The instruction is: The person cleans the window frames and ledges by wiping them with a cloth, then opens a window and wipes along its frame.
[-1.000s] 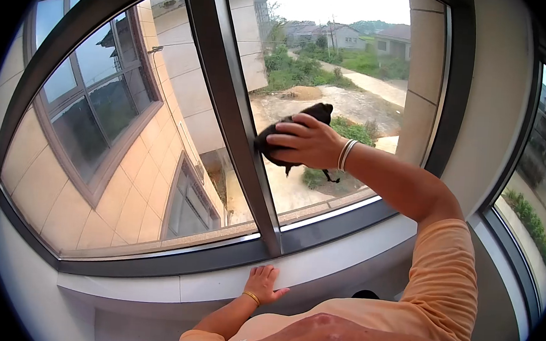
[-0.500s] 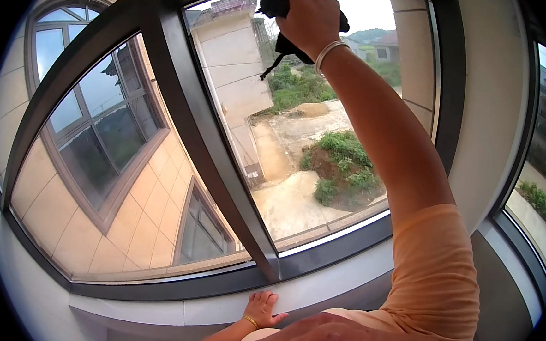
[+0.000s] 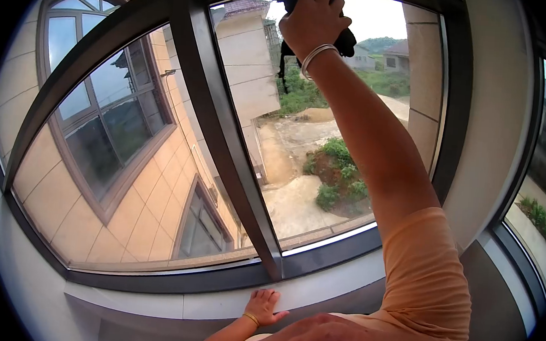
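Note:
High on the window pane (image 3: 314, 129), near the top frame bar, my right hand (image 3: 315, 21) presses a black cloth (image 3: 344, 44) to the glass. Its fingers are bent over the cloth, and a thin dark strip hangs down at the left. A silvery bangle circles that wrist. Low in the view, my left hand (image 3: 263, 306) lies on the white sill (image 3: 213, 307) with fingers spread and nothing in it. A gold-coloured bracelet is on that wrist.
A dark upright frame bar (image 3: 219, 122) stands left of the pane, and a dark lower rail (image 3: 170, 282) runs above the sill. A second window (image 3: 541, 183) is at the far right. Outside are a tiled building (image 3: 144, 206), bushes and a path.
My right hand has moved from the middle of the pane up to the top with the black cloth, shifting slightly in the last half second. My left hand stays on the sill.

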### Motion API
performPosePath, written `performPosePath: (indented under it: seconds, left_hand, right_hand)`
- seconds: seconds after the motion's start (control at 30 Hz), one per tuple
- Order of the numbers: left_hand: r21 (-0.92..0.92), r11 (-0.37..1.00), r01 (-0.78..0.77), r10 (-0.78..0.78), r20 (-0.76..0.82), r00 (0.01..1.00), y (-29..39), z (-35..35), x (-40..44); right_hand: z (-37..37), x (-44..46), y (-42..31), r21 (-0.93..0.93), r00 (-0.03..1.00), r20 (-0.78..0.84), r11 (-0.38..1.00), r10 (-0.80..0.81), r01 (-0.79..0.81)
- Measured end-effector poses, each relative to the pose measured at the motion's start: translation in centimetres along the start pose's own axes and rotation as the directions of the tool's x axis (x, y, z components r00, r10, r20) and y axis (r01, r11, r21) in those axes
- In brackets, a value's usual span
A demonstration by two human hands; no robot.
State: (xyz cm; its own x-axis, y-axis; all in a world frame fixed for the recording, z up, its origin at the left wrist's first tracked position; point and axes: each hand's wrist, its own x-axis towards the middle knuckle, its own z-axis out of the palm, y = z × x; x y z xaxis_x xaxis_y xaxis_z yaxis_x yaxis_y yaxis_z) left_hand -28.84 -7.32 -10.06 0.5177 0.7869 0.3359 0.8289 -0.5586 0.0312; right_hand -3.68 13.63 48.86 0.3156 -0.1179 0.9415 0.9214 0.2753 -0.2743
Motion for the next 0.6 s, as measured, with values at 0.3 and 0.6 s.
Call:
performPosePath:
  seconds: [0.3,0.6]
  left_hand:
    - [0.091,0.995,0.027,-0.035,0.085,0.996,0.1,0.5,0.0]
    - [0.05,0.958,-0.281,0.282,-0.003,0.96,7.0,3.7,7.6]
  right_hand:
    - [0.1,-6.2,-3.3,0.475,0.775,-0.036,0.672,-0.631,0.569]
    - [1.3,-1.7,6.3,0.325,0.822,-0.045,0.77,-0.567,0.549]
